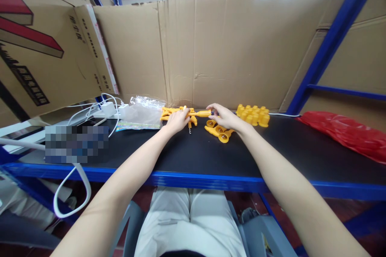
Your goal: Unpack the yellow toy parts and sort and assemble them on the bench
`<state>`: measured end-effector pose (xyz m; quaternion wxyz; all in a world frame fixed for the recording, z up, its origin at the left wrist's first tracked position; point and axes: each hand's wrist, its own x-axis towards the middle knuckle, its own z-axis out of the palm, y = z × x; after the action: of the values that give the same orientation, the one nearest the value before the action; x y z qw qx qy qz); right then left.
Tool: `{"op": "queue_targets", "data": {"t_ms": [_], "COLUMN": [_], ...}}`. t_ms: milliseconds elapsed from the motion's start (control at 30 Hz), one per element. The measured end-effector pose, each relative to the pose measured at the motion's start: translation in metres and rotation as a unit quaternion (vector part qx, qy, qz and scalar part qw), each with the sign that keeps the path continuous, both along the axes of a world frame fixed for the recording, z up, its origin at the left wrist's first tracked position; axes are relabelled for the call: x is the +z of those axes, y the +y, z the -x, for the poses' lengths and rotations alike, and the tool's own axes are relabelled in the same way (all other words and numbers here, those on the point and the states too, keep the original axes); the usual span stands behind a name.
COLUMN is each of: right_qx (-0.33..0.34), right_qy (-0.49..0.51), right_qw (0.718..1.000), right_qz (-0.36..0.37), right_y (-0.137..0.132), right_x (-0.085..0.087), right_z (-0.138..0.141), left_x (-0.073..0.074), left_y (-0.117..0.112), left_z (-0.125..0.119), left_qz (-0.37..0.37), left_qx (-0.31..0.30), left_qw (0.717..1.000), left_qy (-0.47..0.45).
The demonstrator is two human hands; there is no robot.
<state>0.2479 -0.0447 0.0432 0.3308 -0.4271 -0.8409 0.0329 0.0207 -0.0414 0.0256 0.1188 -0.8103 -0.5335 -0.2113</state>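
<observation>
Between my hands a yellow corkscrew [202,113] lies sideways above the black tabletop, with a dark bit at its right end. Wrapped round its left part is my left hand [178,120]. My right hand [222,115] pinches the right end, its fingertips partly hidden. A metal spiral [190,130] points down from a yellow piece just below my left hand. Other yellow handle pieces [169,111] lie behind that hand. Below my right hand rest several yellow bell-shaped pieces [223,137] with metal inside.
Yellow cup-like parts [253,115] stand grouped at the right. A clear plastic bag [143,113] lies left, near white plugs and cables [107,108]. A red plastic bag [340,132] is far right. Cardboard [235,48] walls the back; a blue edge [205,181] runs along the front.
</observation>
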Motion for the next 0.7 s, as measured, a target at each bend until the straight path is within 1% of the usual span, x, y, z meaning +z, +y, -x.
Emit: {"op": "queue_targets", "data": {"t_ms": [100, 200, 300, 367, 467, 567, 700], "right_qx": [0.031, 0.057, 0.029, 0.010, 0.006, -0.004, -0.021], "right_qy": [-0.028, -0.073, -0.120, -0.135, -0.141, -0.162, -0.199], "right_qw": [0.998, 0.990, 0.983, 0.979, 0.975, 0.971, 0.962], "right_qz": [-0.049, -0.103, -0.134, -0.149, -0.173, -0.178, -0.187], "right_y": [0.003, -0.001, -0.009, -0.012, -0.012, -0.006, 0.001], "right_x": [0.000, 0.004, 0.007, 0.006, -0.001, -0.010, -0.014], "right_z": [-0.002, -0.003, 0.000, 0.004, 0.013, 0.020, 0.020], "left_x": [-0.002, -0.003, -0.002, 0.000, 0.002, 0.002, 0.001], "left_y": [0.003, 0.006, 0.004, 0.002, -0.002, -0.003, -0.002], "left_z": [0.000, 0.001, 0.003, 0.004, 0.004, 0.001, -0.003], "left_qz": [0.017, 0.045, 0.054, 0.048, 0.038, 0.022, 0.003], "left_qx": [-0.015, -0.026, -0.025, -0.020, -0.013, -0.012, -0.007], "left_qw": [0.999, 0.997, 0.996, 0.997, 0.998, 0.999, 1.000], "left_qy": [-0.027, -0.058, -0.064, -0.056, -0.039, -0.023, -0.015]}}
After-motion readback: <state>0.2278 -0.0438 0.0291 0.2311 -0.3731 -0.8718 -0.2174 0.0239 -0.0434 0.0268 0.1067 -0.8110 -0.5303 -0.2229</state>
